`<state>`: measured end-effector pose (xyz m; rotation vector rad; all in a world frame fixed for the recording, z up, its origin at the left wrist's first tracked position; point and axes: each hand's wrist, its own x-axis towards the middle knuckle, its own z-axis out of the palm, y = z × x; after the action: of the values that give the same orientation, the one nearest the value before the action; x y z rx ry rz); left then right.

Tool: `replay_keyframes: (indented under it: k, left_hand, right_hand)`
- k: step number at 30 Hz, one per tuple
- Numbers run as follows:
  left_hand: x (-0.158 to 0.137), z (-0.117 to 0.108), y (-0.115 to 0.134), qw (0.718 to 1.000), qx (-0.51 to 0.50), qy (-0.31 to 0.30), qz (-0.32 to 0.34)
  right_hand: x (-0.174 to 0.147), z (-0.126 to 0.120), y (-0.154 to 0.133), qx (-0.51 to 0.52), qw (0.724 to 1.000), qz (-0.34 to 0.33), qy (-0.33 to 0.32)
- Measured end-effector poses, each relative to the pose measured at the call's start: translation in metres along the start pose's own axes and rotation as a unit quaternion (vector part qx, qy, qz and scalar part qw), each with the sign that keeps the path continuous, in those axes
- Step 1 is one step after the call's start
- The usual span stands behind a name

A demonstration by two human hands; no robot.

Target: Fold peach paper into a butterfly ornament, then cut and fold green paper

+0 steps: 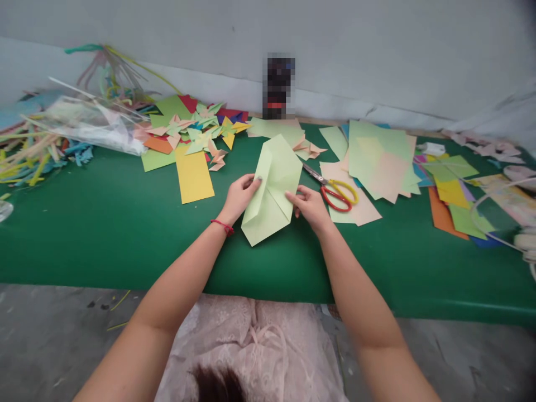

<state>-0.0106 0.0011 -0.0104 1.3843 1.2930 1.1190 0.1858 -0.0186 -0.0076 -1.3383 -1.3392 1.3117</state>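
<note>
Between my hands is a pale green sheet of paper (pixel 274 184), creased and partly folded, tilted a little above the green table (pixel 125 234). My left hand (pixel 242 196) pinches its left edge, thumb on top. On the other side my right hand (pixel 309 205) grips the right edge, with the thumb on the paper and the fingers curled beside it. Just right of the sheet lies a pair of scissors (pixel 338 192) with one red and one yellow handle, resting on pale pink paper (pixel 362 209).
Folded paper pieces (pixel 205 131) and a yellow sheet (pixel 195 176) lie at the back left. Paper strips (pixel 33 151) and a plastic bag (pixel 96 120) fill the far left. Stacked sheets (pixel 377 156), coloured papers (pixel 456 195) and a white cord (pixel 481 218) are on the right.
</note>
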Motion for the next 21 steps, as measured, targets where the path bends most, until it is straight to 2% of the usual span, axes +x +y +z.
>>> replay_keyframes:
  k: [7,12,17,21]
  left_hand:
    - [-0.0011,-0.0022,0.0003,0.999,0.009,-0.019,-0.036]
    - [-0.0009,-0.0023,-0.0002,0.997,-0.007,-0.055,-0.048]
    - [0.0016,-0.0028,-0.0044,0.997,-0.012,-0.054,-0.059]
    - [0.0026,-0.0031,-0.0087,0.994,-0.005,-0.086,-0.063]
  right_hand:
    - [0.0017,-0.0020,-0.0015,-0.003,1.000,0.000,0.006]
    - [0.0006,-0.0040,-0.0041,0.001,1.000,0.008,0.013]
    - [-0.0003,-0.0036,-0.0026,0.007,1.000,0.016,0.004]
    - [0.0007,-0.0031,-0.0014,0.020,1.000,0.014,0.009]
